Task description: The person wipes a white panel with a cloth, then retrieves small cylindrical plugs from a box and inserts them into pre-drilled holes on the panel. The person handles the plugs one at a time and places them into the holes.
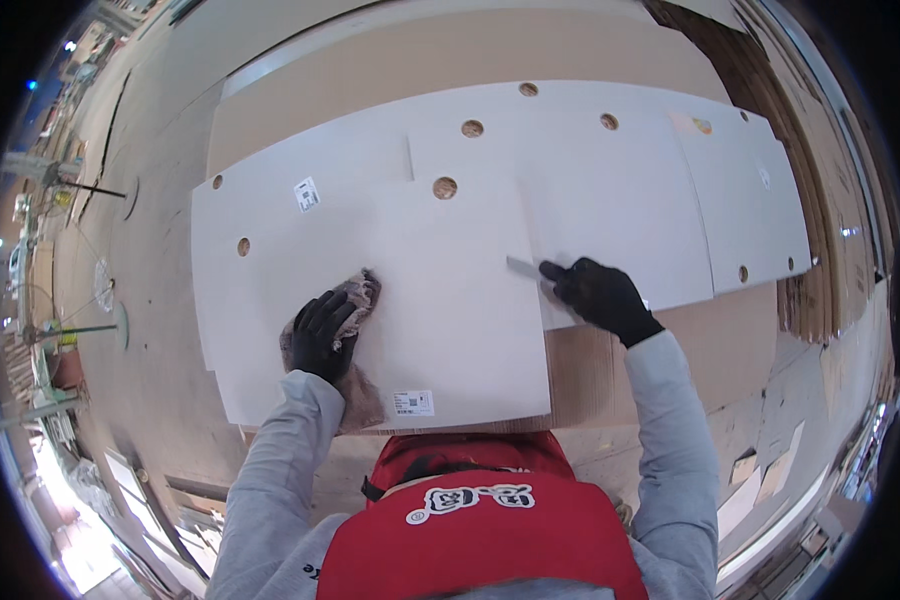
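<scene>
My left hand (322,335), in a black glove, presses a brownish rag (358,300) onto a white panel (440,290) lying in front of me. My right hand (598,295), also gloved in black, grips a small flat metal blade (523,267) whose tip rests at the right edge of that panel. Several more white panels (590,170) with round holes lie overlapped beyond and to the right. A small printed label (413,402) sits near the panel's near edge.
The panels rest on a brown cardboard-covered bench (710,350). A larger tan board (450,60) lies behind them. Corrugated cardboard stacks (830,200) run along the right. Metal stands and clutter (60,330) fill the floor at left.
</scene>
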Tool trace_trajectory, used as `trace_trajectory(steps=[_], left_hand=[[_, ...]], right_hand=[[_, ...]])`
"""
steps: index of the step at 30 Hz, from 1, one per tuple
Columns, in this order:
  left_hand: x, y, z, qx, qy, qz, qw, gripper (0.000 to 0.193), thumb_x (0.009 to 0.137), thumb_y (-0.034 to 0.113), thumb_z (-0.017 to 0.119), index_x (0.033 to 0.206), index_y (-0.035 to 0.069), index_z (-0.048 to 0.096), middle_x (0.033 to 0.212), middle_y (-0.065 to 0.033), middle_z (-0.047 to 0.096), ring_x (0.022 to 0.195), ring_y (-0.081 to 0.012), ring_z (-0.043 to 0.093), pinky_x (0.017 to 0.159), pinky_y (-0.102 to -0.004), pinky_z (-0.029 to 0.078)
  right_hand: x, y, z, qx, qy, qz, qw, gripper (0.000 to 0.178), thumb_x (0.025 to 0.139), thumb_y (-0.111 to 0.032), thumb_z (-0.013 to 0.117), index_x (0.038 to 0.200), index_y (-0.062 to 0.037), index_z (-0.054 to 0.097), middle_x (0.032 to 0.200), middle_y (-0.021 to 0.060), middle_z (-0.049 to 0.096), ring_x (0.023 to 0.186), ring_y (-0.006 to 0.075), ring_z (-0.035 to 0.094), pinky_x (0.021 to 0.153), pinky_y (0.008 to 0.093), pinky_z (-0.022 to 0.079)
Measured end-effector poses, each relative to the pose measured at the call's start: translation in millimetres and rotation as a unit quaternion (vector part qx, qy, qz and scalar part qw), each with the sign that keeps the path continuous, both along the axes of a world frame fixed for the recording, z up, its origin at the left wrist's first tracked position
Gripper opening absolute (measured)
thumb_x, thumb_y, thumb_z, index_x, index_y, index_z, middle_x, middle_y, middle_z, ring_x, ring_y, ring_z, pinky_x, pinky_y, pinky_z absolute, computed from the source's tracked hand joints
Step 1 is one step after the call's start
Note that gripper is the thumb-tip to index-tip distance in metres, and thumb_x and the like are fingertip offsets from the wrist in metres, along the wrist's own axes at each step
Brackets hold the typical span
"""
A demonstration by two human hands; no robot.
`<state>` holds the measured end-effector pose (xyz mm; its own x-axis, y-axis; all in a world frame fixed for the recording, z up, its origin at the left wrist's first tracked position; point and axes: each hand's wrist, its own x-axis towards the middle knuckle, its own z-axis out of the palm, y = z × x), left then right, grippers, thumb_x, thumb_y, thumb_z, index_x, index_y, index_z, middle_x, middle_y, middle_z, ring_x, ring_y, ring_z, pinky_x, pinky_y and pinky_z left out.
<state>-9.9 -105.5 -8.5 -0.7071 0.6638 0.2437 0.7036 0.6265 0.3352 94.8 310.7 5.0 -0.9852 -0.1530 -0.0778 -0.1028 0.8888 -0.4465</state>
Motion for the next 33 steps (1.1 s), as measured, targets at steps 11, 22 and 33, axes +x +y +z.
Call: trace_trajectory(steps=[11, 22, 33], left_hand=[[3, 4, 6, 0.001, 0.007, 0.078, 0.997, 0.037, 0.077, 0.019, 0.061, 0.112, 0.01, 0.058, 0.119, -0.013, 0.056, 0.111, -0.034, 0.051, 0.096, -0.0446, 0.04], [12, 217, -7, 0.074, -0.082, -0.111, 0.988, 0.047, 0.081, 0.028, 0.058, 0.124, 0.012, 0.05, 0.13, -0.0131, 0.046, 0.121, -0.0296, 0.042, 0.103, -0.0463, 0.031], [-80, -70, -7, 0.009, -0.03, 0.409, 0.912, 0.041, 0.091, 0.022, 0.043, 0.13, 0.009, 0.046, 0.131, -0.0126, 0.048, 0.121, -0.0264, 0.045, 0.103, -0.0335, 0.033]], right_hand=[[-119, 24, -21, -0.063, 0.104, -0.149, 0.981, 0.037, 0.087, -0.022, 0.056, 0.124, -0.0197, 0.054, 0.077, 0.0109, 0.055, 0.073, 0.0243, 0.056, 0.066, 0.0338, 0.046], [-7, -11, 12, -0.463, 0.012, -0.391, 0.796, 0.044, 0.092, -0.012, 0.047, 0.135, -0.0099, 0.041, 0.08, 0.003, 0.057, 0.06, 0.0044, 0.049, 0.049, 0.0172, 0.036], [105, -21, 17, -0.479, -0.088, -0.431, 0.759, 0.044, 0.092, -0.017, 0.048, 0.135, -0.0091, 0.041, 0.083, 0.0051, 0.057, 0.061, 0.0076, 0.051, 0.048, 0.0182, 0.038]])
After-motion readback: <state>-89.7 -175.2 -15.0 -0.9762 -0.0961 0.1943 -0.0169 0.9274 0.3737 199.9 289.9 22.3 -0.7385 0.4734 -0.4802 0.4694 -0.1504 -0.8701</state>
